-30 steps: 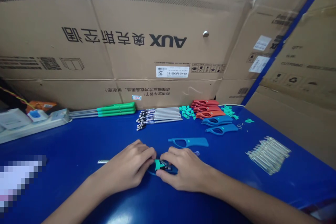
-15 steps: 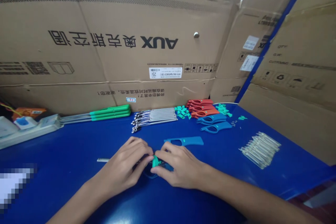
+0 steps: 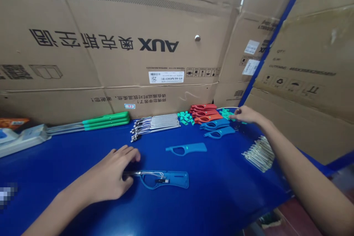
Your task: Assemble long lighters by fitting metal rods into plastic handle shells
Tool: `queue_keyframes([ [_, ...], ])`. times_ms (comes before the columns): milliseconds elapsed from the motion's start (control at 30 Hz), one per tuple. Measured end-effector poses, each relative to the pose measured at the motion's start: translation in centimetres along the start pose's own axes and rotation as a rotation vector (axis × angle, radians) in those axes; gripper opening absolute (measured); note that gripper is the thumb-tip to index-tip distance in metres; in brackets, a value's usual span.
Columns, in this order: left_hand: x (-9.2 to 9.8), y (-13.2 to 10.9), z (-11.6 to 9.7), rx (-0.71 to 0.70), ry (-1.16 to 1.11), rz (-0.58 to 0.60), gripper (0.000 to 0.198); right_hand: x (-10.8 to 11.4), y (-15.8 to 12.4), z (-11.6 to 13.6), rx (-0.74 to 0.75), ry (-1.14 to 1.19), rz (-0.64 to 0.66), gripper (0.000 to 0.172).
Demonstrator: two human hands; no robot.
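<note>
Blue shell [image 3: 178, 180], lying hollow side up on the worktop [image 3: 138, 210], well away from the back edge; inside, white wires [image 3: 153, 173] and a black part [image 3: 160, 181]. At its narrow end, on the left, a rod [image 3: 136, 173], running under the left hand [image 3: 109, 175]: fingers curled, thumb and forefinger apart on either side; whether gripping, cannot tell.

Near the back right corner, right hand [image 3: 245, 114], arm stretched out, fingertips at the green clips [image 3: 226, 113]; whether pinching any, cannot tell.

Just beyond the blue shell, a second shell [image 3: 196, 148], outer side up. Along the back edge, from left to right: power strip [image 3: 30, 139], green-handled tools [image 3: 106, 120], row of wired rods [image 3: 166, 122], another heap of clips [image 3: 186, 117], then red shells [image 3: 204, 107] and orange shell [image 3: 206, 118], with more blue shells [image 3: 219, 132] in front. Toward the right edge, beside the right forearm, clear tubes [image 3: 258, 153] in a row.
</note>
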State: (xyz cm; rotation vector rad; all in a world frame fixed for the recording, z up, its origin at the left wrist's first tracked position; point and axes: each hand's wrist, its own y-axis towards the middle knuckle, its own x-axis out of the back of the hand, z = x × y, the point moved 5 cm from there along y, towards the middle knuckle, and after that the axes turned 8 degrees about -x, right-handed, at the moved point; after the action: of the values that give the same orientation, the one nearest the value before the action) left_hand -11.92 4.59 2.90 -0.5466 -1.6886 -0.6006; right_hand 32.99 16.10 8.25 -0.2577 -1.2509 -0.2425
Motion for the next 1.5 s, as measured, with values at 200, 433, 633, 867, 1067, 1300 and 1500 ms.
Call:
queue_keyframes([
  [200,-0.1,0.4,0.1,-0.004,-0.102,0.079,0.01,-1.5,1.1,-1.7,-0.058,0.029,-0.012,0.024],
  [433,0.2,0.1,-0.1,0.068,-0.101,0.017,0.01,-0.5,-6.6,6.3,0.354,0.261,0.023,0.03],
  [633,0.0,0.4,-1.7,0.049,-0.113,0.011,0.012,-5.9,-17.5,15.0,0.869,0.123,0.302,0.012],
  [867,-0.3,1.0,-2.4,-0.006,-0.079,0.025,0.024,-11.2,-18.3,16.6,0.889,-0.025,0.356,0.019],
  [1067,0.2,0.8,-2.2,-0.063,-0.031,-0.079,0.021,-12.1,-17.8,15.9,0.774,0.073,0.42,0.02],
  [1300,1.4,0.7,-2.8,-0.239,-0.011,-0.316,0.023,-12.8,-18.0,15.5,0.804,0.104,0.401,0.02],
  [1500,1.7,0.4,-3.1,-0.304,0.008,-0.422,0.015,-12.6,-18.9,15.5,0.934,-0.011,0.293,0.018],
])
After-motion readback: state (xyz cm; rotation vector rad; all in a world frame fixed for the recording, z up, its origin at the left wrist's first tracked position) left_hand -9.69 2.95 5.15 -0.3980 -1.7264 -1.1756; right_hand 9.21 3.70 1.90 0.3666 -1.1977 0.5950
